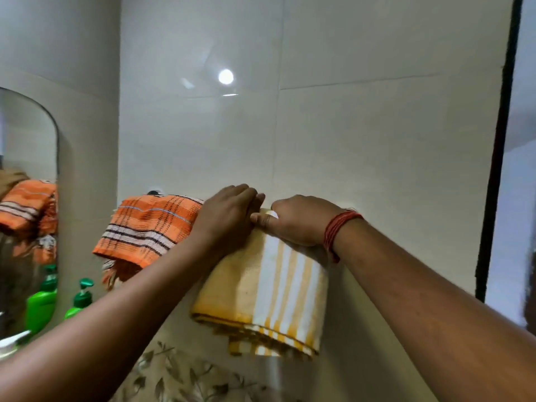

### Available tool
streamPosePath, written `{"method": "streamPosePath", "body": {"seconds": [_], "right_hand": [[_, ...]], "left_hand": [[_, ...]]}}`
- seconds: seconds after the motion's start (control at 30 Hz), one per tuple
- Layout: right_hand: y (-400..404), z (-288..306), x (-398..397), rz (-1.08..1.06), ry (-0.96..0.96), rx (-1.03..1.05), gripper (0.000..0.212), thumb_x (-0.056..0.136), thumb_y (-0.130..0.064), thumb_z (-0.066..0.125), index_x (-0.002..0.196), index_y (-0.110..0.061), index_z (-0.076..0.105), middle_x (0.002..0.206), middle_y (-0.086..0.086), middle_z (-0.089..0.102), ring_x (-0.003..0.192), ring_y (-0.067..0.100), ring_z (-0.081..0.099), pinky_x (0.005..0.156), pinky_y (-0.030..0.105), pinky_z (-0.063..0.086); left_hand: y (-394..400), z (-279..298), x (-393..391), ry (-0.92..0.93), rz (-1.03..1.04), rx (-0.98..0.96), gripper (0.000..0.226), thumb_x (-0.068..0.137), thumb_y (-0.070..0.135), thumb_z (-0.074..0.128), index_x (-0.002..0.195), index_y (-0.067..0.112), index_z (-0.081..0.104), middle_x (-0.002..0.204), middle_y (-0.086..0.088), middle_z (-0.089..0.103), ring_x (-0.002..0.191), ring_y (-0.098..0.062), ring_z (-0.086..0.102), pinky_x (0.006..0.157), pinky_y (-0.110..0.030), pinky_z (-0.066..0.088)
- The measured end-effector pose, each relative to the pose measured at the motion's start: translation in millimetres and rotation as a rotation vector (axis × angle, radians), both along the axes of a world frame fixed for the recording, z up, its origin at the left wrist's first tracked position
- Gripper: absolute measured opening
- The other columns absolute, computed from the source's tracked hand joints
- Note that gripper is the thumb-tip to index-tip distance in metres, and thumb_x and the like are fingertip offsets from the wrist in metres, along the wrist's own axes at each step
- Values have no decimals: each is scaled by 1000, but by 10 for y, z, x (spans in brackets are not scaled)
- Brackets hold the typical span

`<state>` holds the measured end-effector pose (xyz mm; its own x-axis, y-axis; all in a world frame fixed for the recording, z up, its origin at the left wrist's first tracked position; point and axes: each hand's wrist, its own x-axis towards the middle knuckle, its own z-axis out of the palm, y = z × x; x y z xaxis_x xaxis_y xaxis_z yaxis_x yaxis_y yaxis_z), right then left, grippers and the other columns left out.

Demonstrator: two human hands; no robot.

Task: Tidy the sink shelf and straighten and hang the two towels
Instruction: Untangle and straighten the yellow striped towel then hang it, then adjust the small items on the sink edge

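The yellow towel hung folded at center frame, soft and limp; you'd best take it along its top fold. Your left hand lay flat on it, your right hand pinched it. 1 orange towel hung just left.

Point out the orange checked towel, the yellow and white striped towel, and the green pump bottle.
orange checked towel [150, 224]: head view, front fold.
yellow and white striped towel [261, 291]: head view, hanging front.
green pump bottle [82, 298]: head view, pump collar.
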<state>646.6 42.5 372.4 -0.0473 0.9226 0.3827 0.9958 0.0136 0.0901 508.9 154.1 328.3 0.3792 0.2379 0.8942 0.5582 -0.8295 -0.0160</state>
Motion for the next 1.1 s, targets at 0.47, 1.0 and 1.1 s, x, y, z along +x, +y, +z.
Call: {"method": "streamPosePath", "body": {"seconds": [0.47,1.0,1.1], "right_hand": [[-316,-520,-23,325,-161,717,39,94,-46,48,114,-14,60,113,9,62,106,30,57,89,42,46],[-176,-3473,-1663,596,148,5,64,94,-48,53,150,-20,35,159,7,32,145,31,31,114,48,32],[-275,-3798,-1935,640,127,-68,65,94,-49,52,149,-19,35,159,9,32,145,32,31,114,49,31]], "left_hand": [[-359,-348,-331,195,335,19,59,100,50,29,134,11,57,139,-10,59,133,-30,51,115,-49,33],[-1681,-3301,-2006,209,975,-653,71,98,68,16,157,29,24,166,0,19,154,-26,16,118,-60,3],[-1937,-3754,-2145,228,1054,-770,68,99,67,22,155,28,28,163,-3,30,149,-29,31,114,-57,8]]}}
